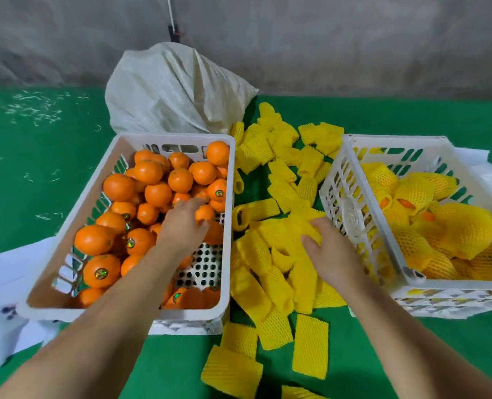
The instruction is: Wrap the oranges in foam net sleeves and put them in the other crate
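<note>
The left white crate (230, 182) holds several bare oranges (158, 193), some with stickers. My left hand (181, 226) reaches into it, fingers stretched over an orange (205, 213) near the crate's right wall; no grip shows. Between the crates lies a pile of yellow foam net sleeves (279, 263). My right hand (329, 251) is on this pile, next to the right crate, and pinches one foam net sleeve (305, 228) between thumb and fingers. The right white crate (335, 180) holds several oranges wrapped in yellow sleeves (466, 228).
A full whitish woven sack (175, 87) stands behind the left crate against the grey wall. White paper sheets (8, 272) lie under both crates. The floor is a green mat (32, 156). More flat sleeves (311, 347) lie near me.
</note>
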